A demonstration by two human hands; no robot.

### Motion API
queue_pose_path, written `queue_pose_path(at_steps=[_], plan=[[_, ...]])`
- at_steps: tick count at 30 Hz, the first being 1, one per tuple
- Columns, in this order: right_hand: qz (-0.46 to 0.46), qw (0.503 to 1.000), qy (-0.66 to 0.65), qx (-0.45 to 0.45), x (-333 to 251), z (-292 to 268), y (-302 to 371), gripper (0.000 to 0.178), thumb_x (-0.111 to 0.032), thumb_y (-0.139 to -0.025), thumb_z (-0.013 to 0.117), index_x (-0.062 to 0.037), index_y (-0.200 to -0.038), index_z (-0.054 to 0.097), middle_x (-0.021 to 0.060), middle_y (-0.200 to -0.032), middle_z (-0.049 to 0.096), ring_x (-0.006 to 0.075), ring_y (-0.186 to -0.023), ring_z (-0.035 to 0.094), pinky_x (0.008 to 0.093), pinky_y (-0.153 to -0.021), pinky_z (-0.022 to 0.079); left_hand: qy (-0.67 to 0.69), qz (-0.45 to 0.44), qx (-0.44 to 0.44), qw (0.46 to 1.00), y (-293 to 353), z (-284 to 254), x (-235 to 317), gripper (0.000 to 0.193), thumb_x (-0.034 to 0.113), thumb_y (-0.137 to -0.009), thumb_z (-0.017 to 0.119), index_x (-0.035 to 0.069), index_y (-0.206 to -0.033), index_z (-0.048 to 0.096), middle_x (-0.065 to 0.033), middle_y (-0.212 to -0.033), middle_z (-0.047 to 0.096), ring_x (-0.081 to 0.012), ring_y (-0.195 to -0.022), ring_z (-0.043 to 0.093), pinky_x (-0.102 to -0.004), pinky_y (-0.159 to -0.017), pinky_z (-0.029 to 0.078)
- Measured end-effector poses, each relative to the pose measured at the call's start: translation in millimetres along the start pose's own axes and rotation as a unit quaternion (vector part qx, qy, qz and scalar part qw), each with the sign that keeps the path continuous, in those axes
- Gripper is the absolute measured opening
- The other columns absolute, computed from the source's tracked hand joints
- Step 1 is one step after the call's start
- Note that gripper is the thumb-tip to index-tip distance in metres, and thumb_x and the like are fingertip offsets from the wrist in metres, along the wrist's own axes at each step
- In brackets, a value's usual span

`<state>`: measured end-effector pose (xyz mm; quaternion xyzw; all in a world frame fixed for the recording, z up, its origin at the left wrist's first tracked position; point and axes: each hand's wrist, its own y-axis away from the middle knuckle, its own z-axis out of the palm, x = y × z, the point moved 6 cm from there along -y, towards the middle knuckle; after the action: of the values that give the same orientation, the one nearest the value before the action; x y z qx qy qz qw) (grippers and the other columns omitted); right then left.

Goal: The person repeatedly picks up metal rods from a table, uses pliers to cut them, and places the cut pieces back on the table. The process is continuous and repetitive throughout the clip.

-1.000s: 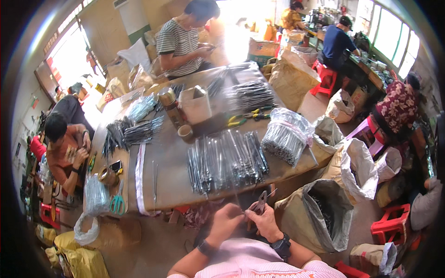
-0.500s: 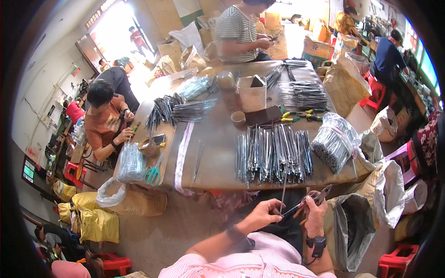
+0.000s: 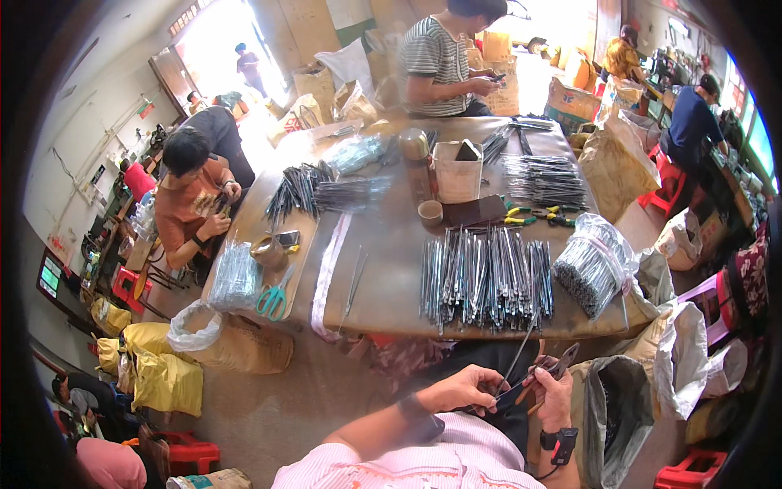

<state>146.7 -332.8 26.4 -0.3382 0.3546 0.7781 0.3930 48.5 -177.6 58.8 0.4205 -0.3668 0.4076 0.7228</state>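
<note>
Thin rod (image 3: 520, 353) slants up and away, pinched in my left hand (image 3: 466, 390), just left of my right hand (image 3: 555, 401), wrapped round pliers (image 3: 564, 361).

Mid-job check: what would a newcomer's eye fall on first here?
Probably the broad row of dark rods along the near edge of the table. Below it in the picture, the right hand holds pliers and the left hand pinches a thin rod. Right of the row, a wrapped bundle of rods also stands out.
</note>
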Motion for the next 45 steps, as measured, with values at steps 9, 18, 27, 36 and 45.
queue_pose_path(at_steps=[9,18,27,36,45], plan=[[0.025,0.999,0.02,-0.017,1.8,-2.7,1.8,0.024,-0.002,-0.085,0.064,0.004,-0.108,0.058,0.0143,-0.088,0.067,0.0221,-0.067,0.067,0.0326,-0.063,0.056,0.037,-0.003,-0.006,0.999,-4.9,4.5,-5.8,0.036,0.006,-0.08,0.066,-0.002,-0.113,0.056,-0.0033,-0.081,0.06,-0.0099,-0.072,0.064,-0.0209,-0.053,0.048],[-0.019,0.995,0.1,0.022,-7.1,8.9,4.1,0.008,-0.006,-0.085,0.064,-0.0023,-0.087,0.057,0.0039,-0.075,0.058,0.0134,-0.063,0.057,0.0277,-0.061,0.05,-0.109,0.076,0.038,0.99,-18.5,2.3,-7.6,0.04,0.002,-0.079,0.061,0.002,-0.115,0.046,-0.0054,-0.087,0.055,-0.0099,-0.071,0.057,-0.024,-0.058,0.048],[-0.009,0.999,0.036,0.002,3.8,7.3,4.3,0.02,-0.007,-0.086,0.069,0.0004,-0.102,0.059,0.0099,-0.087,0.066,0.017,-0.074,0.066,0.0296,-0.066,0.056,-0.05,0.024,0.05,0.997,-16.5,12.0,3.0,0.017,0.007,-0.089,0.058,-0.001,-0.104,0.053,-0.0052,-0.094,0.056,-0.0097,-0.078,0.055,-0.0238,-0.067,0.047],[0.011,0.999,0.033,-0.015,6.2,5.9,5.5,0.022,-0.008,-0.087,0.069,-0.0013,-0.105,0.059,0.0103,-0.088,0.067,0.0184,-0.072,0.066,0.0293,-0.066,0.055,0.188,-0.101,0.132,0.968,-16.8,6.8,-11.8,0.015,0.019,-0.092,0.063,0.008,-0.088,0.053,0.0004,-0.081,0.057,-0.0092,-0.07,0.058,-0.02,-0.054,0.04],[0.003,0.995,-0.102,0.021,3.9,-16.7,-16.1,0.016,-0.011,-0.093,0.06,-0.004,-0.107,0.06,0.011,-0.097,0.066,0.0208,-0.084,0.066,0.0339,-0.074,0.055,0.257,-0.144,0.123,0.948,-25.8,12.4,-25.0,0.023,0.004,-0.087,0.065,0.01,-0.108,0.055,-0.0002,-0.083,0.059,-0.0086,-0.067,0.059,-0.0191,-0.046,0.041]])
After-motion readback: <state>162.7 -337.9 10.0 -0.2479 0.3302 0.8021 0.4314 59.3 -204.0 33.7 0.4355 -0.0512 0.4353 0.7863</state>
